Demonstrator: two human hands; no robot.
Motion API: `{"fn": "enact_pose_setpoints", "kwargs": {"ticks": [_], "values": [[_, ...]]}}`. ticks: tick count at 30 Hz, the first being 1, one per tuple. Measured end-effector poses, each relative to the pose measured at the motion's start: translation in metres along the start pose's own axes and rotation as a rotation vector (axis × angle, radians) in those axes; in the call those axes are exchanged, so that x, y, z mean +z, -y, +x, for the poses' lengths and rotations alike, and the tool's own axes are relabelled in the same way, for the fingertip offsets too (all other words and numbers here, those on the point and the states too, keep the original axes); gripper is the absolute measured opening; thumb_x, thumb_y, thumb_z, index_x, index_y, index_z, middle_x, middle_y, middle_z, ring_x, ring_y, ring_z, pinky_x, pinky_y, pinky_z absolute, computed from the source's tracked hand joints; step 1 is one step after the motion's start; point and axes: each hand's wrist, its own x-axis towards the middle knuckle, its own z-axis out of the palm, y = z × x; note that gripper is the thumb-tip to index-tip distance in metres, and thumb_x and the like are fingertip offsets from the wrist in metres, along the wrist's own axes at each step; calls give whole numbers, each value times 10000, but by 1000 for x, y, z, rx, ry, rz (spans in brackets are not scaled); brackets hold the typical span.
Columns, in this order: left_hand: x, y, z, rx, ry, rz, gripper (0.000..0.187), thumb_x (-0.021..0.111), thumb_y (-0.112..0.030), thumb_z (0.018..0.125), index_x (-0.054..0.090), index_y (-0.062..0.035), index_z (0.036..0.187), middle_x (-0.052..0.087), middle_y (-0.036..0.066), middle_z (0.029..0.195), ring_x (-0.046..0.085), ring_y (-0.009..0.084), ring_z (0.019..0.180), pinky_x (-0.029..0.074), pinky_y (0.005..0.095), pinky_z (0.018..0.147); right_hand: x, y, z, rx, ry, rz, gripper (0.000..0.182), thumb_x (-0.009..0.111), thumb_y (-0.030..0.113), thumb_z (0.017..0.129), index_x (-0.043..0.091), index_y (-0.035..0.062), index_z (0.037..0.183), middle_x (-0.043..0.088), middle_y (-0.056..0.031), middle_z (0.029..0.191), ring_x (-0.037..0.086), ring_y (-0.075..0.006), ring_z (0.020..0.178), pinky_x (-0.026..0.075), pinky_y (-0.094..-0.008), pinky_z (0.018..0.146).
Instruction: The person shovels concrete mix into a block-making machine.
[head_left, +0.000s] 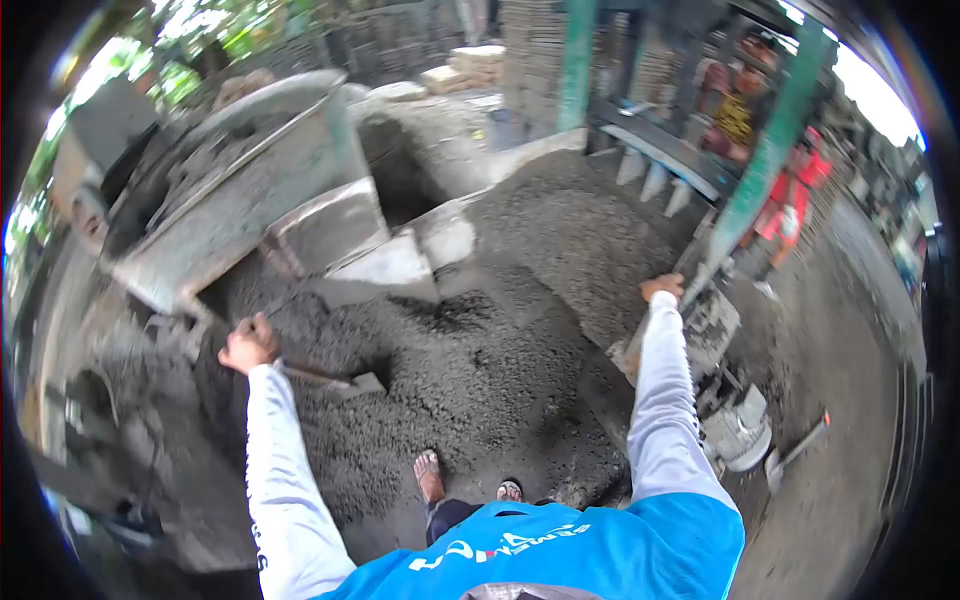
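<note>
My left hand [250, 343] is closed in a fist at the left of a heap of dark, damp mortar-like mix [470, 370]. From beside this fist runs the handle of a flat-bladed hand tool [366, 384], its blade lying over the mix. Out to the right, my right hand [662, 289] is curled closed at the foot of a slanting green post [745, 220], above a wooden board edge [632, 352]. I cannot tell what its fingers grip. Both arms are stretched forward, and my sandalled feet stand at the near edge of the heap.
A big metal mixing drum [225, 190] stands at the left, with concrete slabs [385, 262] beside it. A dirty white bucket [740, 430] and a hammer-like tool [800, 452] lie at the right. Behind the post, a person in red [795, 195] bends over.
</note>
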Motion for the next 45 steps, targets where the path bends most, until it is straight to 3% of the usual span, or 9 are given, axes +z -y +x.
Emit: {"fn": "enact_pose_setpoints", "kwargs": {"ticks": [5,6,8,17,20,28,35,43,45], "values": [[-39,36,-71,126,-155,-144,230,653,-343,820,693,-128,746,685,58,772,628,279,836,319,576,1017,-8,-3,-21,5,14,169,817,743,306,809,269,99,1442,420,-190,1423,460,-371,1305,449,-431,1057],[-48,44,-92,154,-213,-141,235,648,-337,830,680,-122,742,678,58,775,621,279,840,321,555,1022,36,-8,37,285,65,775,795,738,312,826,284,92,1440,413,-197,1430,452,-376,1310,444,-426,1061],[-73,57,-134,212,-280,-123,248,649,-316,836,638,-109,699,648,58,743,608,278,804,334,495,1022,8,-1,-5,-43,-30,9,832,754,381,808,270,78,1413,429,-197,1413,484,-367,1282,459,-430,1040],[-80,152,-305,212,44,-174,256,688,-384,872,614,-161,769,673,-44,824,625,228,852,404,487,795,-55,2,-76,-46,27,249,938,761,175,767,178,79,1495,326,-247,1472,388,-419,1344,378,-442,1114],[-100,114,-264,357,-382,-15,256,682,-341,837,612,-193,640,641,-44,745,607,240,798,417,496,800,-63,4,-84,-17,36,251,945,769,178,759,185,85,1496,322,-242,1477,388,-417,1344,379,-440,1114],[-58,62,-122,242,-162,-159,320,600,-333,909,641,-61,746,642,66,800,604,277,883,339,500,1022,-71,5,-93,-10,-97,309,934,839,264,721,302,51,1455,391,-279,1440,425,-416,1330,409,-423,1096],[18,11,-5,342,-313,-234,302,620,-336,910,645,-95,731,630,12,773,601,248,894,299,522,1048,-82,-11,-170,-610,-854,342,569,666,185,798,498,67,1329,572,-166,1157,530,-366,1080,421,-496,895],[58,-30,60,448,-325,-345,289,629,-366,897,633,-136,722,609,1,746,572,240,805,346,460,965,65,-170,-356,-583,-292,-34,551,669,144,729,551,90,1264,547,-138,1199,469,-344,1181,351,-512,1024],[58,-37,61,468,-304,-369,275,630,-365,892,626,-141,732,614,0,754,573,240,809,345,456,963,111,-237,-406,-238,-115,-98,572,647,139,738,552,168,1301,548,-100,1279,478,-303,1226,353,-476,1047]]}}
